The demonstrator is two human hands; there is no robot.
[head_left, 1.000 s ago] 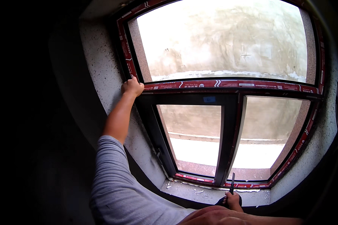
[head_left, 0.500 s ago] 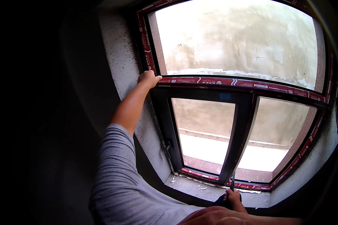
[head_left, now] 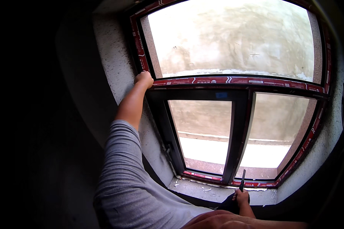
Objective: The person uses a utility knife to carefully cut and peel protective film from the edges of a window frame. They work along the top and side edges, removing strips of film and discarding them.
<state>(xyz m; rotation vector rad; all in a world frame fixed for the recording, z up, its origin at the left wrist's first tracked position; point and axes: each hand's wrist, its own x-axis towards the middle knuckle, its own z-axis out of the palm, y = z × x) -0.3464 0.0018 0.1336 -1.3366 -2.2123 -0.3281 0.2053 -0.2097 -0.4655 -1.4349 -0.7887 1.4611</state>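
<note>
In front of me is a dark window frame [head_left: 239, 126] partly covered with red printed protective film [head_left: 214, 80]. My left hand [head_left: 144, 79], arm stretched out, is closed at the left end of the horizontal bar, against the upright. Its fingertips are partly hidden. Low down, near the sill, my right hand [head_left: 241, 196] grips a utility knife [head_left: 243, 182] with a dark handle. The thin blade points up, in front of the bottom of the right-hand pane.
Whitish foam and crumbs lie along the sill [head_left: 206, 189]. A window handle [head_left: 167, 147] sits on the left side of the lower sash. Rough plastered reveals [head_left: 118, 57] flank the opening. Outside, beyond the glass, stands a plastered wall [head_left: 233, 38].
My view has shifted, so the window sits a little further left. The knife's blade has come away from the central upright and now shows more clearly. My left hand stays at the frame corner.
</note>
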